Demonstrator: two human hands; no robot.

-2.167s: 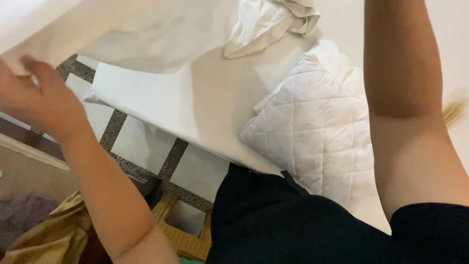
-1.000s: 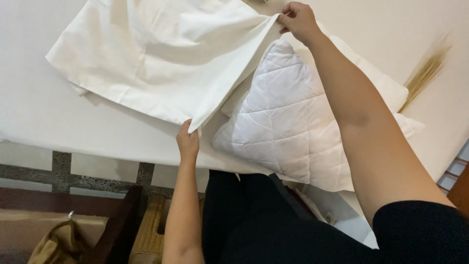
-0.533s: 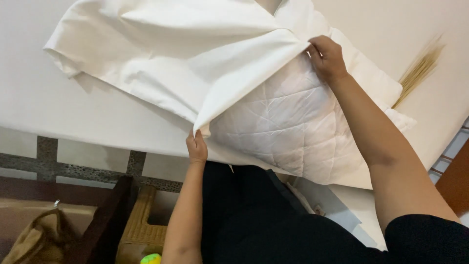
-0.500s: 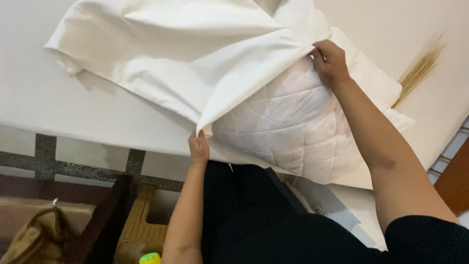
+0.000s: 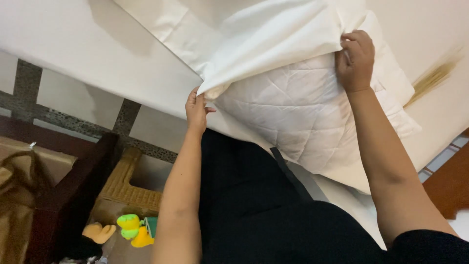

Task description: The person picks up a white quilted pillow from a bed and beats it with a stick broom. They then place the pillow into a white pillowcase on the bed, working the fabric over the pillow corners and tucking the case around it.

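White pillowcase (image 5: 273, 39) mouth is pinched by left hand (image 5: 196, 110) and right hand (image 5: 355, 61) at opposite edges over quilted pillow (image 5: 298, 117).

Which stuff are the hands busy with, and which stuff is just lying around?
In use:
left hand and right hand, both gripping the white pillowcase
quilted white pillow

Just lying about:
green and yellow toy on the floor
wicker basket
brown bag
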